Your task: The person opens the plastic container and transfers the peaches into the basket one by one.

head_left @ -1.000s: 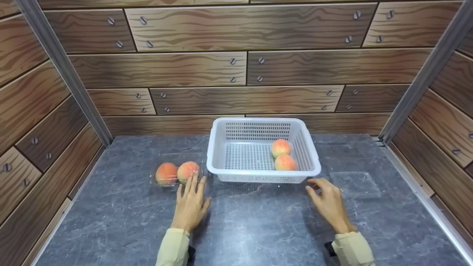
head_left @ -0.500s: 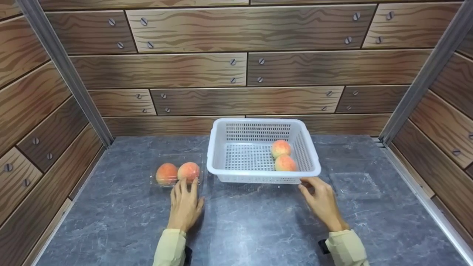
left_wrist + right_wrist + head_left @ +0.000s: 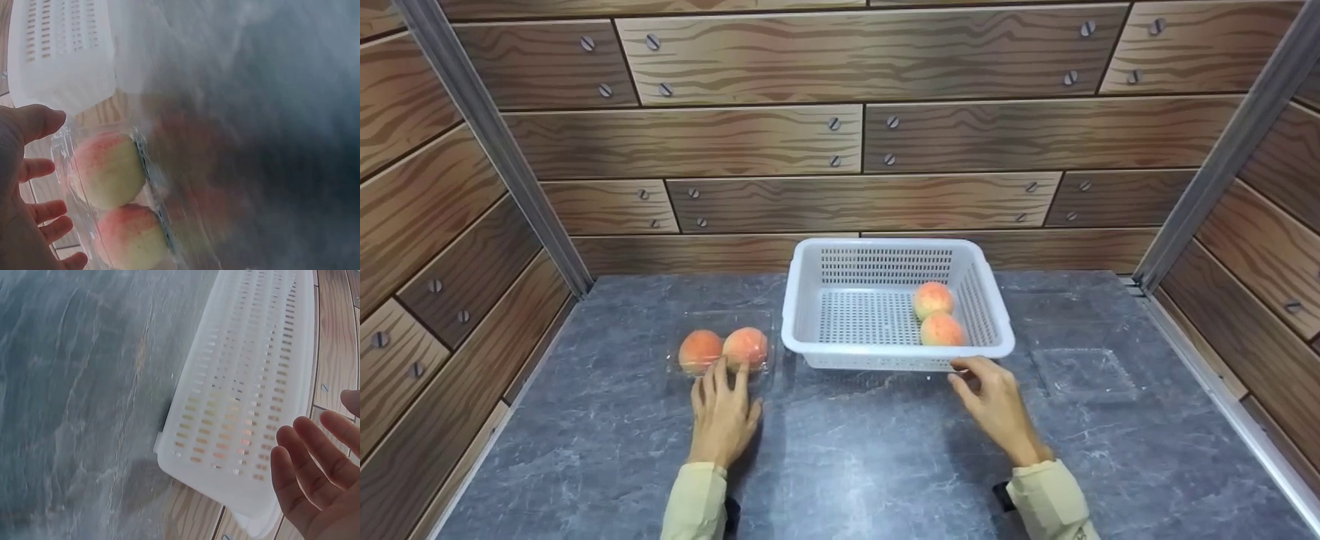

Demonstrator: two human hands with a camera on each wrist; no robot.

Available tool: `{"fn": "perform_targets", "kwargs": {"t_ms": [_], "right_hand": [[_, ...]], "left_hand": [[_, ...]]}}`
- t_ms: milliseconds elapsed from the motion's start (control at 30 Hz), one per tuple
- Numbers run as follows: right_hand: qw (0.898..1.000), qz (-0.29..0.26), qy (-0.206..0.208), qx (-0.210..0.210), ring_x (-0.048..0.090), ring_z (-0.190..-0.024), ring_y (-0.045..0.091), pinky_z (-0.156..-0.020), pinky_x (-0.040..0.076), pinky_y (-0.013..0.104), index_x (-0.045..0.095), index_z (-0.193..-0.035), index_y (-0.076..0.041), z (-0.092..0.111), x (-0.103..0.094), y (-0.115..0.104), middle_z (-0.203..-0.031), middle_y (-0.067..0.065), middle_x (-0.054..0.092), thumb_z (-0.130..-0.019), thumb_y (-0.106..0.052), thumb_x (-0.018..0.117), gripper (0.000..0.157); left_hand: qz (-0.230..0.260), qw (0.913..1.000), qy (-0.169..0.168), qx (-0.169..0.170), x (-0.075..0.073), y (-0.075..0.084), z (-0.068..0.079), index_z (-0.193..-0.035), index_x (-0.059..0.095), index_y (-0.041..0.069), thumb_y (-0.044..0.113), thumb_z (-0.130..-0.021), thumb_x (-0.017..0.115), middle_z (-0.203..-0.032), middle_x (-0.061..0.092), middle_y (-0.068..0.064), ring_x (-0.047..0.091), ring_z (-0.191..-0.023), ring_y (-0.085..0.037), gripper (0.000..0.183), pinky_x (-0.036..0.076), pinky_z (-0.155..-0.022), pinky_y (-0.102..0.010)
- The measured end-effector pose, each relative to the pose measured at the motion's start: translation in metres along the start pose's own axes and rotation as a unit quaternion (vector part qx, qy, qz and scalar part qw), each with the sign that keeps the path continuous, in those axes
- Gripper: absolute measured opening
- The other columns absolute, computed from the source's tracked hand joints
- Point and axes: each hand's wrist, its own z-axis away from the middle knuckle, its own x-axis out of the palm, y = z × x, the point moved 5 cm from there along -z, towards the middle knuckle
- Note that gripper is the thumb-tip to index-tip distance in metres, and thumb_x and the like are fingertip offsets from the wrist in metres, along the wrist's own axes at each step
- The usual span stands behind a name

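Observation:
Two peaches, one redder (image 3: 700,351) and one paler peach (image 3: 745,347), sit side by side in a clear plastic box (image 3: 720,317) on the left. My left hand (image 3: 722,424) is at the box's front side, fingers spread and loosely bent; contact with the plastic cannot be told. In the left wrist view its fingers (image 3: 48,211) hold nothing. A white perforated basket (image 3: 896,350) stands at the centre, with a rear peach (image 3: 933,300) and a front peach (image 3: 942,330) at its right side. My right hand (image 3: 996,405) hovers before the basket's front right, fingers relaxed.
A second clear plastic container (image 3: 1086,373) lies on the grey marbled table (image 3: 847,465) to the right of the basket. Wood-patterned panels (image 3: 765,139) close off the back and both sides, with metal posts at the corners.
My left hand has slid off the paler peach, moving left and slightly toward me. My right hand has drifted left along the basket's front. Peaches and basket have stayed put.

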Motion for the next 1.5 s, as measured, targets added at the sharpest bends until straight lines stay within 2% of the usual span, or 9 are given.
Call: {"fn": "perform_targets", "kwargs": {"t_ms": [167,433,567,800,1033,1267,1367,1500], "right_hand": [[1.0,-0.011,-0.013,-0.004,0.067,-0.072,0.021,-0.062,0.059,0.036,0.072,-0.094,0.006,0.0,0.007,-0.003,-0.086,0.012,0.071,-0.08,0.011,0.074,0.015],[0.999,-0.014,-0.03,-0.019,0.067,-0.072,0.022,-0.061,0.058,0.038,0.072,-0.093,0.005,-0.003,0.02,-0.014,-0.085,0.01,0.071,-0.079,0.011,0.076,0.016],[0.998,-0.023,-0.051,-0.007,0.068,-0.073,0.023,-0.064,0.058,0.041,0.073,-0.093,0.003,-0.002,0.034,-0.018,-0.086,0.01,0.072,-0.079,0.01,0.076,0.016],[0.994,-0.062,-0.086,-0.019,0.069,-0.074,0.024,-0.066,0.06,0.036,0.072,-0.096,0.005,-0.001,0.063,-0.032,-0.089,0.011,0.072,-0.082,0.008,0.075,0.015],[0.99,-0.069,-0.12,-0.002,0.068,-0.078,0.025,-0.07,0.059,0.037,0.072,-0.099,0.003,-0.005,0.082,-0.043,-0.092,0.012,0.071,-0.086,0.004,0.073,0.013],[0.986,-0.072,-0.151,-0.01,0.068,-0.083,0.032,-0.075,0.059,0.041,0.071,-0.102,0.005,-0.011,0.102,-0.055,-0.094,0.016,0.07,-0.087,0.003,0.073,0.015],[0.984,-0.072,-0.163,-0.009,0.068,-0.086,0.032,-0.077,0.058,0.041,0.071,-0.104,0.004,-0.015,0.111,-0.061,-0.098,0.016,0.07,-0.088,0.001,0.072,0.016],[0.98,-0.079,-0.18,-0.006,0.067,-0.094,0.032,-0.085,0.056,0.046,0.07,-0.107,0.002,-0.019,0.123,-0.068,-0.105,0.016,0.07,-0.09,-0.001,0.071,0.017]], "left_hand": [[0.001,0.9996,-0.014,-0.022,-0.001,-0.01,-0.002,-0.137,0.054,-0.003,0.016,-0.089,0.076,-0.139,0.043,-0.036,0.041,-0.13,-0.052,0.057,0.031,-0.107,-0.07],[-0.015,0.9997,0.007,-0.019,-0.006,-0.019,-0.006,-0.136,0.054,-0.004,0.015,-0.088,0.076,-0.136,0.046,-0.034,0.043,-0.129,-0.052,0.056,0.034,-0.102,-0.073],[-0.017,0.9996,0.006,-0.022,-0.007,-0.024,-0.007,-0.135,0.055,-0.004,0.014,-0.088,0.076,-0.135,0.046,-0.033,0.042,-0.129,-0.051,0.055,0.034,-0.102,-0.074],[-0.015,0.9992,-0.008,-0.037,-0.006,-0.032,-0.008,-0.135,0.054,-0.003,0.014,-0.087,0.076,-0.138,0.045,-0.033,0.04,-0.131,-0.051,0.055,0.03,-0.103,-0.077],[-0.016,0.9988,-0.016,-0.042,-0.003,-0.036,-0.01,-0.137,0.053,-0.003,0.014,-0.087,0.075,-0.14,0.044,-0.032,0.038,-0.133,-0.05,0.057,0.026,-0.104,-0.078],[-0.021,0.9983,-0.009,-0.053,-0.006,-0.043,-0.011,-0.132,0.055,-0.003,0.014,-0.086,0.076,-0.138,0.045,-0.032,0.041,-0.13,-0.052,0.053,0.03,-0.102,-0.079],[-0.018,0.9982,-0.015,-0.055,-0.007,-0.044,-0.012,-0.134,0.054,-0.003,0.013,-0.087,0.076,-0.139,0.044,-0.032,0.039,-0.132,-0.053,0.054,0.029,-0.101,-0.08],[-0.015,0.9977,-0.033,-0.057,-0.005,-0.044,-0.011,-0.139,0.051,-0.004,0.014,-0.087,0.075,-0.143,0.042,-0.033,0.036,-0.134,-0.054,0.06,0.031,-0.099,-0.08]]}}
